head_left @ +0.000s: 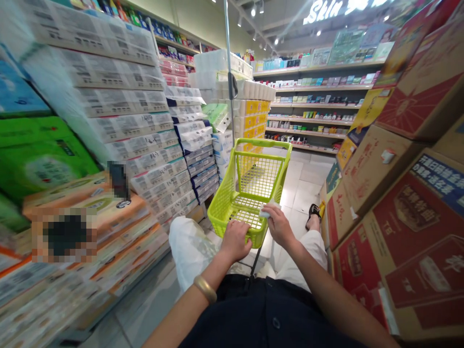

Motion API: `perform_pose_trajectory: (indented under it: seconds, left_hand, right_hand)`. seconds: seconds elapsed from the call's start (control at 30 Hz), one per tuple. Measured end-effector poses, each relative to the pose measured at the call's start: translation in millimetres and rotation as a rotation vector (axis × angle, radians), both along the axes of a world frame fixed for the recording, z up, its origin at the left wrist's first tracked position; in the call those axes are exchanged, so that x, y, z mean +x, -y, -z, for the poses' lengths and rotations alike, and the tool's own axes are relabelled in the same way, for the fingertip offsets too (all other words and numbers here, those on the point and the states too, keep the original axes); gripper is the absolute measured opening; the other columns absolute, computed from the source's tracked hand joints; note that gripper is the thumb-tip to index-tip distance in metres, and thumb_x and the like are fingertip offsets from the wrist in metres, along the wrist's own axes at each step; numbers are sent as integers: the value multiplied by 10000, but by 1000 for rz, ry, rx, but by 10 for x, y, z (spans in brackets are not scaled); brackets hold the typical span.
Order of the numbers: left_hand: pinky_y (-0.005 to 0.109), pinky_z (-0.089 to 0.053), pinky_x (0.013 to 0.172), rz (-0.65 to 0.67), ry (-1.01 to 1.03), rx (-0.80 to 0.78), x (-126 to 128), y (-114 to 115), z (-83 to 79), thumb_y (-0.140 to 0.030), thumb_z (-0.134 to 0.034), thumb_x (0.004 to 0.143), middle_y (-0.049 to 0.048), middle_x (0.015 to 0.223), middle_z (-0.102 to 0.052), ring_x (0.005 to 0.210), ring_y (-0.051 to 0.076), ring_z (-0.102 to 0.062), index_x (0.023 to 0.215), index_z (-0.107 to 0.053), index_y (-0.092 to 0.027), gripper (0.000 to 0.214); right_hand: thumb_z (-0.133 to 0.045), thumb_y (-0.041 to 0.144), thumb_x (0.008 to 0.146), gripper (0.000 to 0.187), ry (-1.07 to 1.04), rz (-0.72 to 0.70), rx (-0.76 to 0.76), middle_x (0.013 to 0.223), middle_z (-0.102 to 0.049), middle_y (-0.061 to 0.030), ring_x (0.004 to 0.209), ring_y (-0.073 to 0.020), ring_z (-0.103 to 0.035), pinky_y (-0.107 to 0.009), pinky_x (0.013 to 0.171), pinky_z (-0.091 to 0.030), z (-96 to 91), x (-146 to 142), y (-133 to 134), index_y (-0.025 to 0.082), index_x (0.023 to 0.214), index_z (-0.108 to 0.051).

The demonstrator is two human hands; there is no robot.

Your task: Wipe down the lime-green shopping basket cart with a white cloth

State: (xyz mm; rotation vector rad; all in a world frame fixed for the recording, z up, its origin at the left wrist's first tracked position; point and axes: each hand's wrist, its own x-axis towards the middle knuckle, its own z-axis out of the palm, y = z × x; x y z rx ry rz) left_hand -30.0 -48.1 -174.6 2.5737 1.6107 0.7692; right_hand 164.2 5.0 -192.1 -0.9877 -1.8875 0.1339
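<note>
Looking down from the head camera, a seated person steadies a lime-green shopping basket (253, 188) on the aisle floor between their knees. Left hand (235, 240) curls over the basket's near rim, fingers pressed together and closed on the plastic edge; a gold bangle (205, 288) sits on that wrist. Right hand (280, 224), just right of the left on the same rim, pinches a small white cloth (267, 209) against it. The basket looks light, stiff and open-meshed, probably easy to tip; its rim seems the firmest hold. Left of the basket rise stacked tissue packs (145, 145); right of it, cardboard cartons (398, 183); beyond it, store shelves (315, 106).
</note>
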Motion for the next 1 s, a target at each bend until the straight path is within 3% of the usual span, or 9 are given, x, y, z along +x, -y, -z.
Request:
perform_pose_trajectory:
  seconds: [0.13,0.23,0.33,0.43,0.53,0.73,0.8,0.9,1.0]
  left_hand:
    - [467,-381,953,-16,0,10,3,18,10,-213,-573,720,75,894,-639,912,276,-568,899,-585,-213,179]
    - [452,-380,931,-6,4,14,-43,31,10,-226,-569,724,69,880,-636,898,270,-566,885,-584,-219,161]
    - [426,-381,907,12,9,14,-93,42,10,-217,-560,711,57,891,-640,895,255,-567,905,-585,-226,196]
    - [418,-378,902,18,15,16,-110,49,20,-218,-552,708,54,909,-643,903,251,-565,917,-581,-230,211]
    - [424,-375,905,13,15,21,-98,55,35,-219,-553,709,60,916,-641,906,255,-560,908,-573,-226,200]
    - [431,-375,885,15,8,25,-93,84,27,-227,-550,719,68,889,-634,893,264,-559,878,-565,-215,160]
    - [431,-376,881,21,7,25,-105,90,20,-231,-550,721,69,891,-636,891,264,-560,876,-565,-214,156]
    - [423,-376,886,25,10,25,-116,82,22,-228,-555,714,63,889,-636,893,260,-561,888,-567,-218,174]
    - [422,-371,895,20,11,20,-101,63,35,-224,-557,709,63,898,-635,901,258,-560,909,-568,-216,200]
  right_hand:
    - [-403,87,880,381,-19,-83,-21,1218,-629,-98,1361,-236,-437,-487,1116,-406,120,-148,344,215,1171,-613]
    - [-408,97,888,387,20,-142,5,1208,-626,-99,1355,-237,-442,-492,1114,-407,152,-174,402,225,1201,-595]
    - [-406,104,886,357,9,-119,8,1163,-637,-100,1299,-233,-492,-476,1094,-426,73,-102,126,222,1151,-615]
    - [-405,102,853,335,-63,9,-45,1126,-643,-102,1237,-245,-533,-488,1071,-439,-44,-22,-245,211,1069,-637]
    - [-396,89,823,339,-98,67,-99,1117,-647,-97,1255,-254,-521,-494,1073,-433,-68,-37,-331,208,1025,-641]
    - [-407,84,865,345,-72,-76,-44,1180,-620,-88,1389,-241,-395,-481,1134,-373,177,-256,366,223,1115,-601]
    - [-414,87,878,344,-23,-147,-17,1169,-623,-84,1373,-236,-411,-477,1135,-373,195,-259,474,231,1132,-596]
    - [-414,75,868,341,35,-207,-11,1110,-644,-74,1278,-225,-494,-450,1099,-415,90,-168,325,235,1094,-613]
    - [-408,60,828,333,2,-123,-44,1066,-652,-79,1187,-230,-551,-440,1052,-453,-58,-73,11,221,1007,-638]
